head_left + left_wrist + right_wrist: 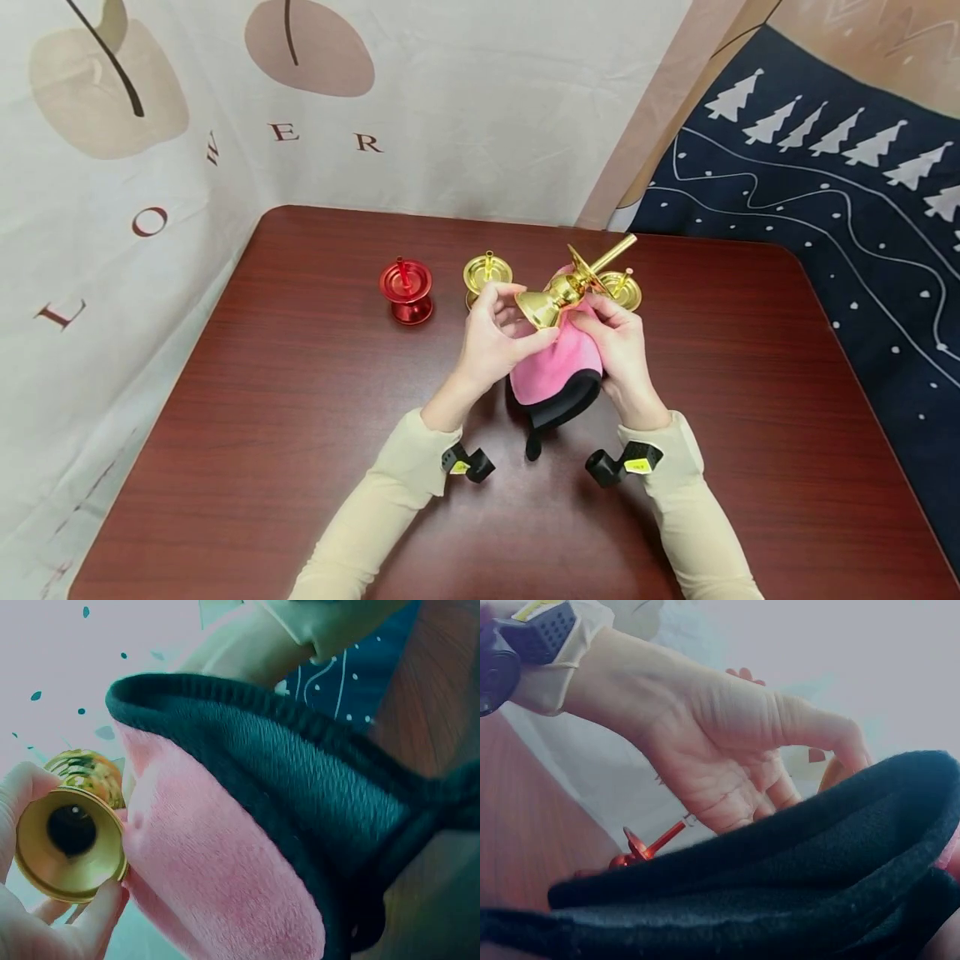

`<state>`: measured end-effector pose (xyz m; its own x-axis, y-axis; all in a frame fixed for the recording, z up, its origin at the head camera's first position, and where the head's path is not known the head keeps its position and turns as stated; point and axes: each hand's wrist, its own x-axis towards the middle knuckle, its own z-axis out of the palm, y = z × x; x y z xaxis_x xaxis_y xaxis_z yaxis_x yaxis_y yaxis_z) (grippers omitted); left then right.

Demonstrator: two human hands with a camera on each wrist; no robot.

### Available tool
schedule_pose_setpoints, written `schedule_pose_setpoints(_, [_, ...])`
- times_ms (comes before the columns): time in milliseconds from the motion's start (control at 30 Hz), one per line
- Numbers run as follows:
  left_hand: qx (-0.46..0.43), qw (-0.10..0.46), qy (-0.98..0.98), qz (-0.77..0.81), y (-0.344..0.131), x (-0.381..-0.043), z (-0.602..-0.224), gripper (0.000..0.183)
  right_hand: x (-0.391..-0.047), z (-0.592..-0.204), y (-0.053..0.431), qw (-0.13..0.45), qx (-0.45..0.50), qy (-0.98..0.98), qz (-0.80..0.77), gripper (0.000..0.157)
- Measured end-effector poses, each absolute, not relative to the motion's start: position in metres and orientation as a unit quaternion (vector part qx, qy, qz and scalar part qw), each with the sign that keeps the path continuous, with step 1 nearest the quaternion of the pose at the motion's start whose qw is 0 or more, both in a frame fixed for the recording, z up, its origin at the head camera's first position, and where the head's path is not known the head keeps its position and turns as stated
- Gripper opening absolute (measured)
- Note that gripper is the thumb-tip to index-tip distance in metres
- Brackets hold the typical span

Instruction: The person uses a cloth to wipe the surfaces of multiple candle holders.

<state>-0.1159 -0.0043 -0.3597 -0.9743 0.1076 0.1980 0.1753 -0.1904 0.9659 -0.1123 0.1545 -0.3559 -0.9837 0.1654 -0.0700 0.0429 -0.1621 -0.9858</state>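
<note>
Gold candlestick (567, 292) tilts above the table (337, 392); my left hand (492, 342) pinches its flared base (536, 310), my right hand (619, 340) grips the pink mitt (562, 362) against it. I'd brace firmly, press gently.

Cream sleeves (360, 521) end in wide cuffs (664, 446), with 2 black wrist cameras (603, 469) bearing yellow labels (638, 467).
</note>
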Motion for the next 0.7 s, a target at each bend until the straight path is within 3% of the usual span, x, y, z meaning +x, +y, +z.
schedule_pose_setpoints(333, [-0.072, -0.112, -0.508, -0.851, -0.0043, -0.1164, -0.3624, 0.045, -0.1111, -0.3559, 0.1608, 0.025, -0.111, -0.620, 0.776, 0.027])
schedule_pose_setpoints(700, [-0.072, -0.102, -0.605, -0.786, -0.0019, -0.1220, -0.3589, 0.032, -0.1066, -0.3584, 0.1608, 0.035, -0.107, -0.642, 0.759, 0.026])
